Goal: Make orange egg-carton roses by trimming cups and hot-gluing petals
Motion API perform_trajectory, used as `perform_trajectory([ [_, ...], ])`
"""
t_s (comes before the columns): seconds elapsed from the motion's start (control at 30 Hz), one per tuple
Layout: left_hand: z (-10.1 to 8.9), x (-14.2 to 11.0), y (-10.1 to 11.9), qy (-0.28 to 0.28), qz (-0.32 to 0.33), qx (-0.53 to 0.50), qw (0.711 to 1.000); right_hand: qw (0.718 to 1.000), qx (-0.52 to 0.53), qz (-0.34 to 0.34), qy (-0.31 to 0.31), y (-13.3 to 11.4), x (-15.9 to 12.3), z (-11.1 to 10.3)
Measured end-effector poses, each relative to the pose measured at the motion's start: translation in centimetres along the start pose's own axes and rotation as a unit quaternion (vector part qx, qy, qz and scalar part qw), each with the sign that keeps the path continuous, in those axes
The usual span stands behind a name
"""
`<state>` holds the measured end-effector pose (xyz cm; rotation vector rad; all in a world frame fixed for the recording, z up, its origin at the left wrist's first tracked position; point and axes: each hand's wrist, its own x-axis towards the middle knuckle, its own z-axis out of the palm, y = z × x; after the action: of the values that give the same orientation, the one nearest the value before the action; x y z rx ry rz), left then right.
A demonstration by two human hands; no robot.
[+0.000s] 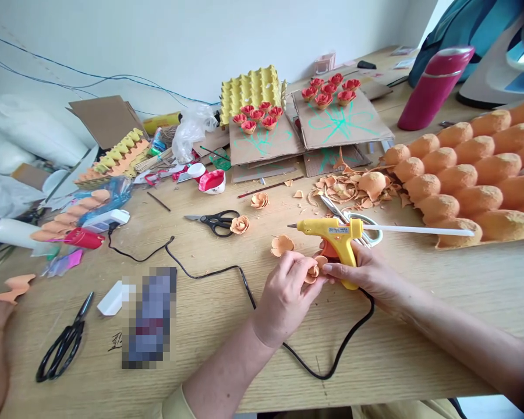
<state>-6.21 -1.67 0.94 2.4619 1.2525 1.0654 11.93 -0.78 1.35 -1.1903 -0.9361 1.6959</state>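
My left hand [287, 289] pinches a small orange egg-carton flower piece [313, 271] at its fingertips. My right hand [367, 273] touches the same piece with its fingertips and lies against the grip of a yellow glue gun [336, 233]. The gun stands on the wooden table [419, 326], nozzle pointing left, with a white glue stick [423, 230] poking out to the right. Its black cord [244, 285] runs left across the table. Another cut orange flower [282, 245] lies just above my left hand.
Two more orange flowers [240, 224] lie near black scissors [216, 221]. An orange egg tray [471, 174] fills the right side, with scraps [344, 189] beside it. Red painted flowers [257, 116] sit on cardboard behind. A second pair of black scissors [63, 346] lies front left. A pink bottle [434, 87] stands behind.
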Motion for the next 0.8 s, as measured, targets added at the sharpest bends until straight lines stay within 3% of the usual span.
perform_trajectory([
  [0.2,-0.3,0.0,0.2,0.003,0.01,0.015,1.0,0.999,-0.018,-0.031,-0.038,1.2,0.2,-0.3],
  [0.37,-0.3,-0.1,0.3,-0.003,0.012,0.02,1.0,0.995,-0.073,-0.064,-0.026,0.9,0.2,0.0],
  [0.6,-0.2,-0.2,0.6,-0.006,0.021,-0.006,1.0,0.994,-0.062,-0.088,-0.026,0.3,0.1,0.2],
  [0.8,-0.2,-0.1,0.5,0.002,-0.036,-0.074,0.997,0.994,-0.053,-0.087,-0.043,0.9,0.4,-0.2],
])
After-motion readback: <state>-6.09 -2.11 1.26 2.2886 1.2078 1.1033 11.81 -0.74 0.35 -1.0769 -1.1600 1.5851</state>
